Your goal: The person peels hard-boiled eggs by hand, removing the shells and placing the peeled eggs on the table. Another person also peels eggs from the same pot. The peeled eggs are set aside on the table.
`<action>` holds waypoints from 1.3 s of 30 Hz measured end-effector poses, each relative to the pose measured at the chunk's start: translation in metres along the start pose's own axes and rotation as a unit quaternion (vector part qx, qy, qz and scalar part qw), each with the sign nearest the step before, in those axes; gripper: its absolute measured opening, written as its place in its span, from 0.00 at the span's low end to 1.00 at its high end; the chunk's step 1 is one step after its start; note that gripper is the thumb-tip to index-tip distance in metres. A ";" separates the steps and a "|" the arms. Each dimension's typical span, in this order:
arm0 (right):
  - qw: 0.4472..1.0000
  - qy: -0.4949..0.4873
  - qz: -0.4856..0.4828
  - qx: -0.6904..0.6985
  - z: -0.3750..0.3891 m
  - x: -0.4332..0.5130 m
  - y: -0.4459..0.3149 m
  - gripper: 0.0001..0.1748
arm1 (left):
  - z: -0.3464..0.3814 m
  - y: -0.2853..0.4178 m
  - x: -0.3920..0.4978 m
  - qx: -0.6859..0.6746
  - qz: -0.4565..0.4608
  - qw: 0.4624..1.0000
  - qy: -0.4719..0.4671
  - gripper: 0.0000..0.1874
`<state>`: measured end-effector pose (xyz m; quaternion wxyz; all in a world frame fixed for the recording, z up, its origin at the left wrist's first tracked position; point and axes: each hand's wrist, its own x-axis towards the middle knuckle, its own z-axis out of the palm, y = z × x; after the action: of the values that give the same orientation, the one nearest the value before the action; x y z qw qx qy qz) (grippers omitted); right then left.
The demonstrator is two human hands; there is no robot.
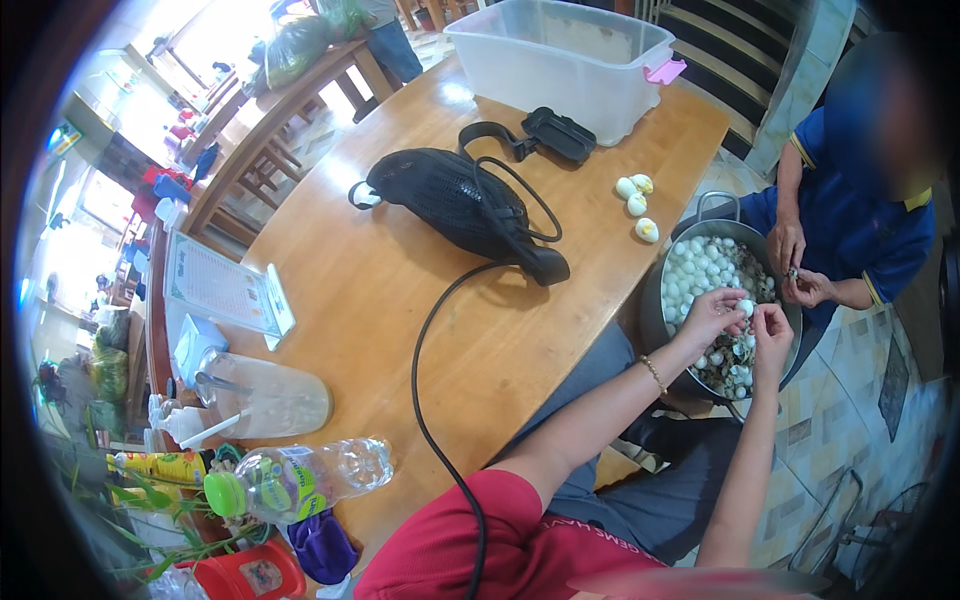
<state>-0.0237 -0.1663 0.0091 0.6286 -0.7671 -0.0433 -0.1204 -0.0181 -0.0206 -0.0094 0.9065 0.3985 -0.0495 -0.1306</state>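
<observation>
Over a large metal pot [657,330] my left hand [716,319] holds a small white peeled egg [745,307] between its fingertips. My right hand [772,330] is close beside it, fingers pinched at the egg; whether it grips a bit of shell is too small to tell. Peeled eggs [694,266] fill one side of the pot, and speckled shells and unpeeled small eggs [750,270] lie on the other. Several split eggs with yolk showing [637,204] rest near the table's edge.
A person in a blue shirt [847,202] sits across the pot, handling a small speckled egg. On the wooden table [375,300] are a black mesh bag [450,199] with a cable, a clear plastic bin [555,75], a plastic bottle [292,480] and a jug [270,397].
</observation>
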 end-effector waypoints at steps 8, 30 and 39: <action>0.995 -0.080 0.027 0.060 -0.005 -0.001 0.003 0.04 | -0.001 -0.001 -0.001 0.024 0.010 1.000 0.007 0.12; 0.993 -0.082 -0.065 -0.060 -0.016 0.001 -0.013 0.05 | -0.005 -0.002 0.003 -0.011 -0.048 0.999 -0.016 0.09; 0.995 -0.078 -0.042 0.042 -0.007 0.004 -0.022 0.05 | 0.004 0.015 -0.002 -0.020 -0.060 0.998 0.015 0.11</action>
<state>-0.0260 -0.1692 0.0327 0.6495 -0.7445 -0.1293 -0.0844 -0.0178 -0.0137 0.0045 0.9052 0.3847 -0.0094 -0.1802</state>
